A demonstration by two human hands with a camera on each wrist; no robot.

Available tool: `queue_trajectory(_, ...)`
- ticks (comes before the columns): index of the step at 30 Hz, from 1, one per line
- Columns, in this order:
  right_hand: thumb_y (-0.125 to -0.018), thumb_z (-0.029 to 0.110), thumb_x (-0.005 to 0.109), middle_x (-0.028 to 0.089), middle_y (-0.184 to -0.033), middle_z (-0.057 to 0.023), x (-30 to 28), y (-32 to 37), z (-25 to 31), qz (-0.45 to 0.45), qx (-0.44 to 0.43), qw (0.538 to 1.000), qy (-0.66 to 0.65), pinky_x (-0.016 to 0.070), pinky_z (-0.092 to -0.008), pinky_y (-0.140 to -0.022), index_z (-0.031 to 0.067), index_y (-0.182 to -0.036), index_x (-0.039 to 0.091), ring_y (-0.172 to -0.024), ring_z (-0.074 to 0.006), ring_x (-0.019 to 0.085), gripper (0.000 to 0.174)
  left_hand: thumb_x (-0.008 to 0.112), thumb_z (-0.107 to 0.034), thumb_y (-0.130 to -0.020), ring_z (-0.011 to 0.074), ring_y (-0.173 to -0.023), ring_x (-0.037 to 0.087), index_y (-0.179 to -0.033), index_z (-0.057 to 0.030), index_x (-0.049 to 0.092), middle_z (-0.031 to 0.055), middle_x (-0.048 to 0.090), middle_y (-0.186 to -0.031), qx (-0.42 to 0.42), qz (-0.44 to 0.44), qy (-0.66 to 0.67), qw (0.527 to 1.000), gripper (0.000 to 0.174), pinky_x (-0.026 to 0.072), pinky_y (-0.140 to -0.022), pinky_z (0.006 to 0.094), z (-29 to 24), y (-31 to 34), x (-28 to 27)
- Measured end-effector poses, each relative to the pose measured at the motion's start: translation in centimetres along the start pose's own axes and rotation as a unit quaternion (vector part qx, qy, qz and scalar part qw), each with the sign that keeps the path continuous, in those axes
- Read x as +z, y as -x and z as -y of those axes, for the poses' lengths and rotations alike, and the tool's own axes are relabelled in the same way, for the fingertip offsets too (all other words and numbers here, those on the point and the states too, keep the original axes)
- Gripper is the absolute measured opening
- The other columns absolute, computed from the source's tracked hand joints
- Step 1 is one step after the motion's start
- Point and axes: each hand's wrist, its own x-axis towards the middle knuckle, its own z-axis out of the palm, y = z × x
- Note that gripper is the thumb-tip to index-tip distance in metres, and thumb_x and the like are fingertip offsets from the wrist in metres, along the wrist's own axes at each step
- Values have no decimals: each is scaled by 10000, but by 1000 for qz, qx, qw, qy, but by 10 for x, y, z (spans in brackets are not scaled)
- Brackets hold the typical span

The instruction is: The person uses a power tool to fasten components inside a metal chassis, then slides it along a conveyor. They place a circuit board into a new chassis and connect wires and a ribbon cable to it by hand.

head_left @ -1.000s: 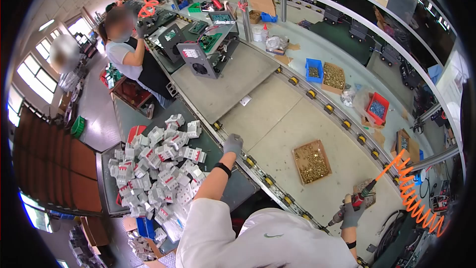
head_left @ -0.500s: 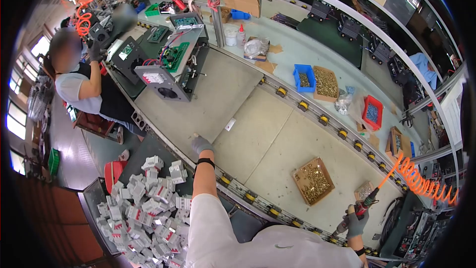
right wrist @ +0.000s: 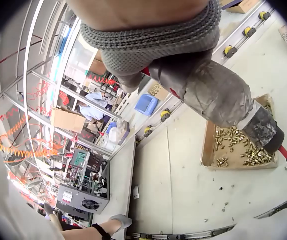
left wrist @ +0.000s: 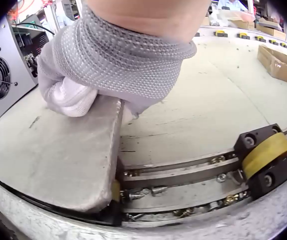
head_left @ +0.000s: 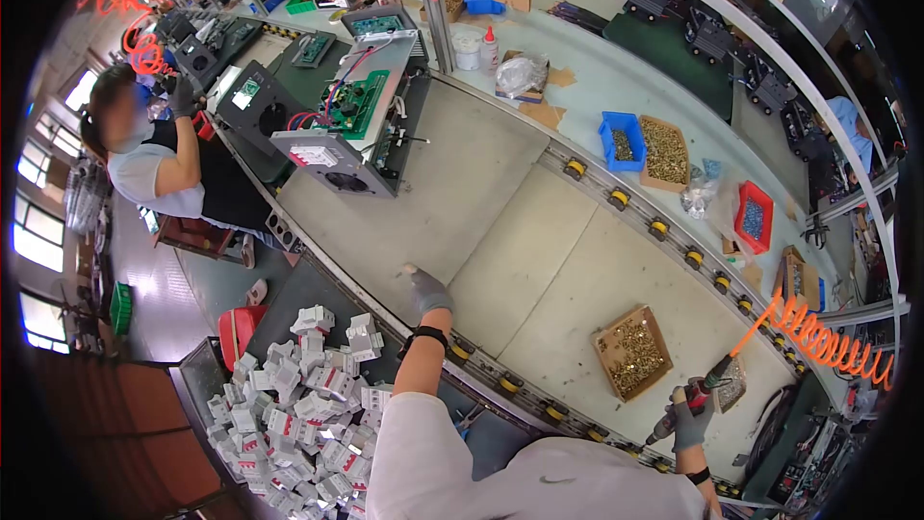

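Observation:
At the near right corner of a flat grey board point(left wrist: 58, 155), my gloved left hand point(head_left: 426, 295) grips the edge, its fingers folded over the top. The underside of that grip is hidden. On the same board stands a grey fan-fronted machine unit point(head_left: 351, 169) with an exposed green circuit board point(head_left: 358, 104). In my gloved right hand point(head_left: 691, 422) is a power screwdriver point(right wrist: 218, 92), its tape-wrapped body and long bit pointing away from the wrist. Near it, a cardboard box point(head_left: 616, 342) holds many brass-coloured screws point(right wrist: 233, 145).
Yellow rollers point(head_left: 510, 382) line both conveyor rails. An orange coiled hose point(head_left: 828, 342) hangs at right. Across the far rail sit a blue bin point(head_left: 610, 156) and a red bin point(head_left: 743, 241). A heap of grey-white breakers point(head_left: 298, 414) lies at left. Another person point(head_left: 164, 164) stands beyond.
My left hand has moved from the near rail onto the board's edge and now grips it. My right hand keeps hold of the screwdriver. The head view has turned.

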Motion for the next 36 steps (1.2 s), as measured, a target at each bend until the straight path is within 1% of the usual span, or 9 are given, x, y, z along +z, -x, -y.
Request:
queue_trajectory(2,-806,127,692,549,-782,-24,-2,-5,-2,13,-27,1000,2,471,-243,-480,92,-1084,472,-532,-118,540,356,332,-321,-980,199,-1072,576,-1404,-22,293,68,604,-1175,86,-13,-202,975,520,375,-947,337,-14,9,14)
queue_trajectory(8,-801,82,691,515,-754,2,-15,-10,-7,-13,-55,998,-8,439,-200,-455,67,-1063,490,-524,-79,509,331,509,-198,-884,267,-913,625,-1392,73,259,255,411,-1347,100,61,182,976,628,504,-596,381,-67,30,86)
queue_trajectory(12,-801,92,693,514,-758,4,-33,-5,-17,-8,-62,998,3,443,-207,-471,66,-1064,489,-547,-78,510,334,543,-220,-876,265,-893,631,-1319,5,445,170,513,-1264,193,-38,-78,977,507,507,-653,380,-45,158,-49)
queue_trajectory(14,-793,112,706,526,-771,-2,-44,-3,-28,-16,-53,998,0,463,-220,-486,69,-1072,492,-551,-85,518,354,557,-227,-874,262,-951,623,-1220,-48,567,124,559,-1233,336,171,-205,903,389,497,-744,420,-56,180,-77)
queue_trajectory(21,-775,130,733,520,-766,17,-76,22,-42,-38,-47,998,-34,460,-220,-501,74,-1079,502,-564,-66,497,387,564,-296,-832,335,-1075,577,-1200,-12,559,188,561,-1219,458,102,131,873,465,458,-902,381,-152,291,59)
queue_trajectory(24,-786,63,694,492,-742,15,-89,32,-46,-72,-70,994,-44,399,-198,-450,62,-1054,500,-540,-61,485,331,565,-333,-808,327,-1061,585,-1263,2,486,202,589,-1160,470,221,101,849,571,461,-891,398,-107,356,-95)
queue_trajectory(27,-785,67,699,500,-740,15,-104,40,-45,-88,-39,994,-56,391,-197,-460,58,-1056,507,-554,-57,487,333,580,-374,-794,322,-1040,596,-1290,7,439,197,603,-1134,534,60,167,826,641,475,-868,407,-133,335,-37)
queue_trajectory(30,-788,113,718,524,-752,6,-116,40,-61,-125,-34,991,-42,413,-204,-474,64,-1067,516,-541,-64,492,349,648,-400,-743,316,-1033,600,-1396,-1,237,184,595,-1146,458,122,139,869,868,483,-858,397,-80,319,-101)
queue_trajectory(36,-790,118,717,531,-759,0,-128,47,-82,-143,-24,988,-51,411,-203,-445,56,-1081,513,-526,-67,498,361,740,-388,-670,302,-1062,584,-1374,-9,299,168,580,-1176,534,131,32,835,913,467,-870,379,-56,278,-72)
